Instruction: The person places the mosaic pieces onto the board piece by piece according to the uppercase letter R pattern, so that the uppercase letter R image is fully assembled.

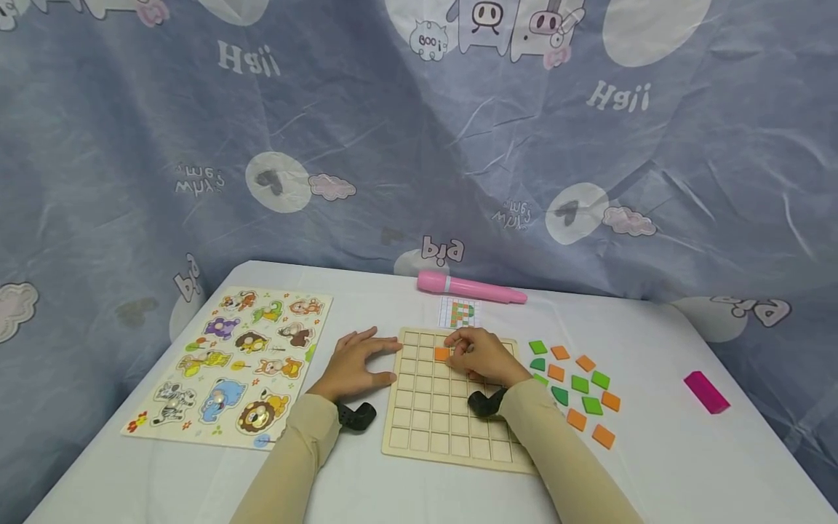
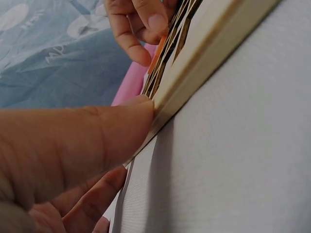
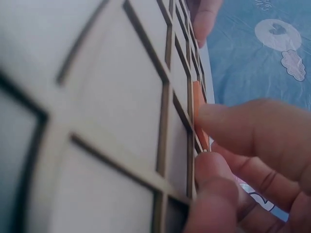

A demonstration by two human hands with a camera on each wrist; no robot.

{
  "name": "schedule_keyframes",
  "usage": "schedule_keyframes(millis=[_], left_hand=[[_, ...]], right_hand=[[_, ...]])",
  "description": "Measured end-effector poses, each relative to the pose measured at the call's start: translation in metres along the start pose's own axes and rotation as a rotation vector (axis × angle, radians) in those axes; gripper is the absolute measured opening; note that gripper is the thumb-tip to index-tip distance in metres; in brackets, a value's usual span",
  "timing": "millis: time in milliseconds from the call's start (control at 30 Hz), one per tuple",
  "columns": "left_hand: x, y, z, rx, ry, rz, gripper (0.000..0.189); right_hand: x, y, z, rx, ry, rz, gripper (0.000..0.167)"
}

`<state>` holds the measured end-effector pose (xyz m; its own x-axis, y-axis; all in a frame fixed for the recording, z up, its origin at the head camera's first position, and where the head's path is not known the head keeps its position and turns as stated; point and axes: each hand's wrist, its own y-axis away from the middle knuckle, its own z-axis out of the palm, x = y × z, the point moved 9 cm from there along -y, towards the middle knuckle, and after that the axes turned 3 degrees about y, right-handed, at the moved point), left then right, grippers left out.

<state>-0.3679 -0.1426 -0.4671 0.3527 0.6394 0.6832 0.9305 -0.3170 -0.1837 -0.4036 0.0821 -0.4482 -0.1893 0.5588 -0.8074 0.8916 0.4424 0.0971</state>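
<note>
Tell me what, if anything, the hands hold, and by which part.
The right hand touches the orange tile on the grid board at its right side; whether it is pinched cannot be told. The left hand only touches the board's left edge.

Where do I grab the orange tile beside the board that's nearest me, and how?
I'd pinch two opposite edges of that orange tile. It lies flat and looks thin, so the edges should hold best. Come from above, on the near side, since the other loose tiles lie beyond it.
</note>
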Motion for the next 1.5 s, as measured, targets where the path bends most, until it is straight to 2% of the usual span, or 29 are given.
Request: schedule_keyframes(millis=[100,300,467,600,867,1100,1233,1500], left_hand=[[0.003,-0.001,0.0,0.001,-0.001,0.006,0.058],[0.005,-0.003,0.001,0.0,0.002,0.014,0.058],[0.002,-0.001,0.0,0.002,-0.006,0.016,0.057],[0.002,0.001,0.0,0.01,-0.002,0.018,0.057],[0.001,0.001,-0.001,0.016,-0.009,0.024,0.057],[0.002,0.001,-0.001,0.004,-0.021,0.031,0.057],[0.004,0.001,-0.002,0.002,-0.027,0.036,0.057],[0.006,0.002,-0.003,0.002,-0.029,0.044,0.057]], right_hand=[[0.0,0.002,-0.003,-0.022,-0.032,-0.028,0.035],[-0.003,0.014,-0.012,-0.049,-0.08,-0.083,0.035],[-0.008,0.027,-0.017,-0.096,-0.111,-0.162,0.038],[-0.006,0.041,-0.024,-0.116,-0.163,-0.182,0.043],[0.009,0.072,-0.049,-0.062,-0.144,-0.143,0.041],[0.026,0.105,-0.071,-0.008,-0.172,-0.198,0.039],[0.04,0.122,-0.083,0.026,-0.135,-0.206,0.035],[0.06,0.139,-0.098,0.051,-0.106,-0.14,0.035]])
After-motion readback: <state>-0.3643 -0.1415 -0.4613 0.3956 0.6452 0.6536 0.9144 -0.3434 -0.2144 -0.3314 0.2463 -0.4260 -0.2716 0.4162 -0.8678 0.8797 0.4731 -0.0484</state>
